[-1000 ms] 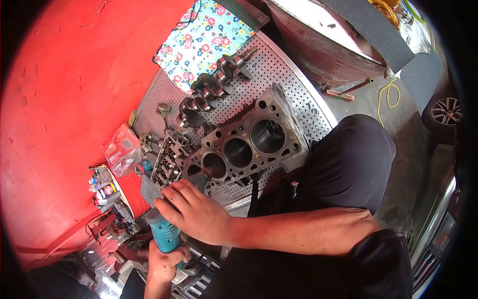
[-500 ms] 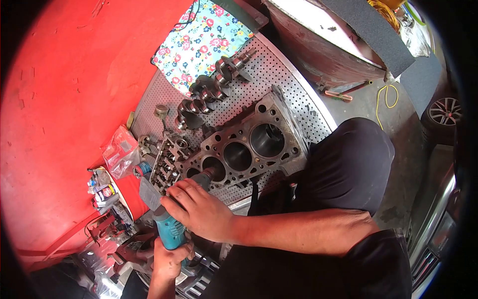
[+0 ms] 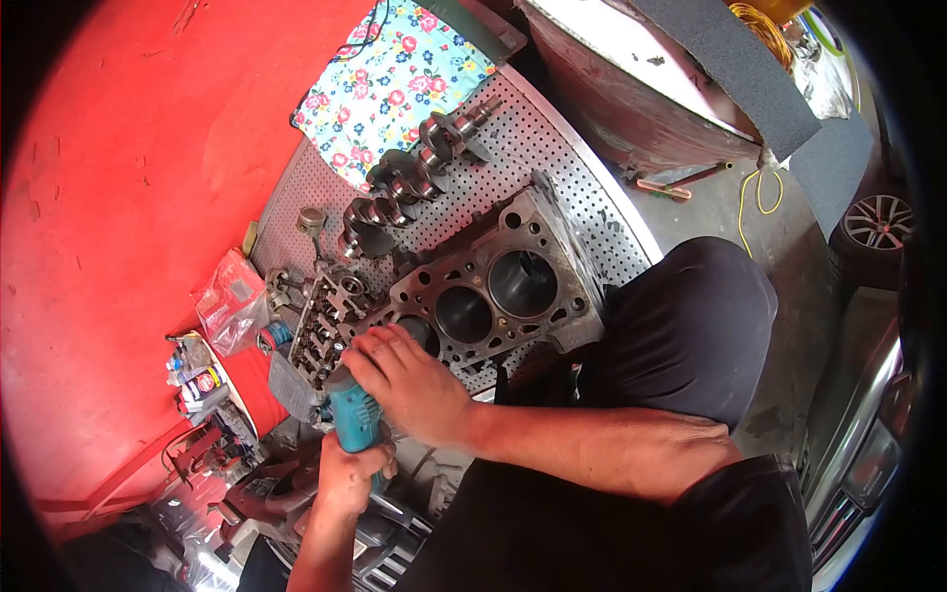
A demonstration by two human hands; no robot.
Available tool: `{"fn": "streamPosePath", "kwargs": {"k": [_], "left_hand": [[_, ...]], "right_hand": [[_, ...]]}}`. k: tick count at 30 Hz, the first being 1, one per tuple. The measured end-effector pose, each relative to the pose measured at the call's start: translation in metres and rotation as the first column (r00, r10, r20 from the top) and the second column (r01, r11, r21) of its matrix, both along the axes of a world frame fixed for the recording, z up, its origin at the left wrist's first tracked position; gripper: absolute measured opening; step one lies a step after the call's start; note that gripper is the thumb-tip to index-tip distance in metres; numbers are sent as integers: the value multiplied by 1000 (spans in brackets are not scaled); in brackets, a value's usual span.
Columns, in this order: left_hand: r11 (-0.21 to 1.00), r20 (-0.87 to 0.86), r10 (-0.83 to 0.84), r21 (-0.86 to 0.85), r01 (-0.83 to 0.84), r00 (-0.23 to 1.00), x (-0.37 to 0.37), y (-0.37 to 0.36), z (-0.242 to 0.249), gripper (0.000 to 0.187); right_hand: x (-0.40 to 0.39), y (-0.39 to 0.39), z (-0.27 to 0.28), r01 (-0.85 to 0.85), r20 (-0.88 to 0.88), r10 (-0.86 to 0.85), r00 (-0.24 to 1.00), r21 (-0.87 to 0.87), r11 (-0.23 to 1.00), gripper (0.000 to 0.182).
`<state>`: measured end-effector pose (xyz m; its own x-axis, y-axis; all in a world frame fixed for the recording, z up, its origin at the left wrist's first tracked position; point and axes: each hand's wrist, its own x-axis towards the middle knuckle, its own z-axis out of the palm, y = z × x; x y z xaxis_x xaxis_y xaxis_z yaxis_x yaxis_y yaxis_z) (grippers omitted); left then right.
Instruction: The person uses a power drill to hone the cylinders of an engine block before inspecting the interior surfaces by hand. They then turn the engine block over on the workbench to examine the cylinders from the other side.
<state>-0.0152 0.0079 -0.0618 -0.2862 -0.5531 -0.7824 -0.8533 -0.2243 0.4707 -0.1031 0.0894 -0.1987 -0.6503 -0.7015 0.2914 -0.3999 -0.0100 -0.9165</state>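
The front end of the teal power tool [image 3: 355, 419] is hiding under the right hand [image 3: 409, 380], so the part that is touching the metal is not showing. The back of the tool is partly hiding inside the left hand [image 3: 350, 476], which is closing tight around the handle. The right hand is lying curled over the top of the tool's head, pressing it down, with its fingers pointing toward the engine block [image 3: 488, 291]. The tool is sitting at the near left end of the block, right by the last of the big round holes; 3 holes are showing clearly and the one by the hand is half covered. The block is resting on the metal table with little holes [image 3: 582, 197], near its front edge. A crankshaft [image 3: 404, 183] is lying behind the block, toward the table's far edge.
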Motion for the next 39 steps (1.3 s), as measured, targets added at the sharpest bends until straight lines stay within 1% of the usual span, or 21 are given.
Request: {"fn": "streamPosePath", "kwargs": {"k": [3, 4, 7, 10, 16, 19, 20, 22, 23, 25, 26, 27, 28, 31, 32, 35, 36, 39], "left_hand": [[999, -7, 27, 38, -27, 1000, 4, -7, -19, 10], [997, -15, 71, 31, -70, 997, -3, -2, -20, 10], [998, -15, 47, 49, -46, 999, -4, -4, -24, 10], [998, -8, 34, 61, -33, 999, -4, -7, -25, 11], [998, -11, 48, 52, -47, 999, -4, -3, -24, 12], [999, -46, -9, 44, 12, 999, 7, -8, -27, 13], [999, -54, 18, 46, -16, 998, 11, -7, -25, 14], [1000, -91, 21, 22, -19, 996, 24, 0, -16, 15], [1000, -107, 24, 7, -24, 994, 33, 4, -9, 16], [998, -192, 68, -3, -70, 979, 58, 16, 4, 19], [995, -234, 97, -9, -102, 967, 71, 22, 9, 19], [990, -281, 127, -15, -137, 951, 81, 27, 14, 20], [982, -312, 186, 25, -188, 932, 87, 32, 24, 21], [984, -381, 176, 32, -177, 908, 122, 41, 37, 21], [976, -360, 216, 109, -189, 907, 147, 41, 38, 38], [948, -324, 278, 245, -204, 904, 216, 45, 28, 64], [938, -290, 236, 317, -139, 927, 223, 43, 32, 83], [956, -408, 142, 292, -19, 902, 265, 43, 23, 83]], "right_hand": [[-2, -2, -11, -6, -15, 7, 1000, 71, 997, 57], [-3, -2, -12, -24, -4, 24, 1000, 88, 996, 58], [-5, 2, -14, -20, -11, 22, 1000, 101, 995, 59], [-4, 0, -14, 14, 9, -15, 1000, 83, 996, 60], [-8, 1, -15, 10, 34, -11, 999, 20, 1000, 66], [-6, -1, -12, 18, -1, -18, 1000, 22, 1000, 69], [-3, 0, -9, 11, -15, -10, 1000, 2, 1000, 67], [2, 0, -2, -2, -53, 0, 999, -38, 999, 64], [5, 2, 4, -28, -99, 23, 995, -52, 998, 62], [11, 8, 26, -90, -191, 75, 979, -70, 994, 57], [17, 9, 33, -105, -265, 81, 961, -79, 991, 51], [20, 10, 42, -130, -294, 99, 951, -88, 988, 51], [24, 11, 54, -159, -320, 120, 940, -97, 983, 51], [49, 10, 77, -254, -411, 192, 891, -101, 962, 52], [60, 10, 84, -281, -438, 209, 875, -106, 954, 52], [99, 6, 92, -389, -548, 278, 789, -95, 916, 53], [111, 5, 95, -431, -587, 302, 751, -89, 898, 54], [137, -3, 99, -524, -680, 348, 645, -62, 850, 54]]}}
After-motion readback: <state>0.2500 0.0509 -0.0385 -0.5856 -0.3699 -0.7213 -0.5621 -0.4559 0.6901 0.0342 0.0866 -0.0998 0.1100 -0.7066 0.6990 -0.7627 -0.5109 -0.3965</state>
